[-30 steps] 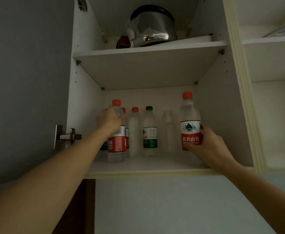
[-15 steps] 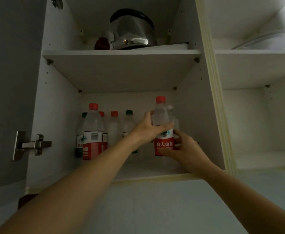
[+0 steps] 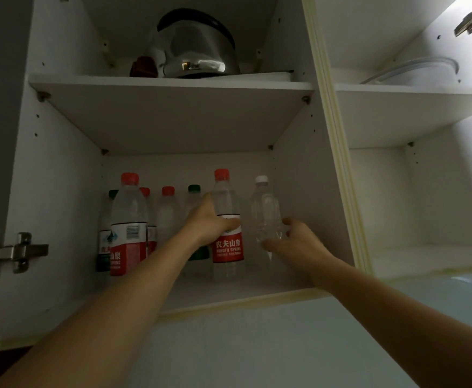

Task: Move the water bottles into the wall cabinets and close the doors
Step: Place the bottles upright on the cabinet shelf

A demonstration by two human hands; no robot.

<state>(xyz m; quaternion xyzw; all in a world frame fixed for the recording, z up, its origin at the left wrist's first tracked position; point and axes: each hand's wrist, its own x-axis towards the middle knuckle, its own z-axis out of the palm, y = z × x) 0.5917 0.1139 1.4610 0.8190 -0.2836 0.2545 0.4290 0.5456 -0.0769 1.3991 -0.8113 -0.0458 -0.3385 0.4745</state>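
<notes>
Several water bottles stand on the lower shelf point(image 3: 229, 292) of the open left wall cabinet. My left hand point(image 3: 211, 222) grips a red-capped, red-labelled bottle point(image 3: 227, 242) around its middle. To its right stands a clear white-capped bottle point(image 3: 265, 208); my right hand point(image 3: 296, 242) holds its lower part with curled fingers. Another red-labelled bottle point(image 3: 128, 228) stands at the front left, with red-capped and green-capped bottles behind it.
A steel kettle point(image 3: 198, 49) sits on the upper shelf. The cabinet door's hinge point(image 3: 16, 252) sticks out at the left. The right cabinet point(image 3: 414, 197) is open, its lower shelf bare, with a glass lid point(image 3: 414, 71) above. A pale tiled wall lies below.
My left hand went from the front-left bottle to the red-labelled bottle my right hand brought in. My right hand let that go and now holds the clear white-capped bottle. The view shifted right.
</notes>
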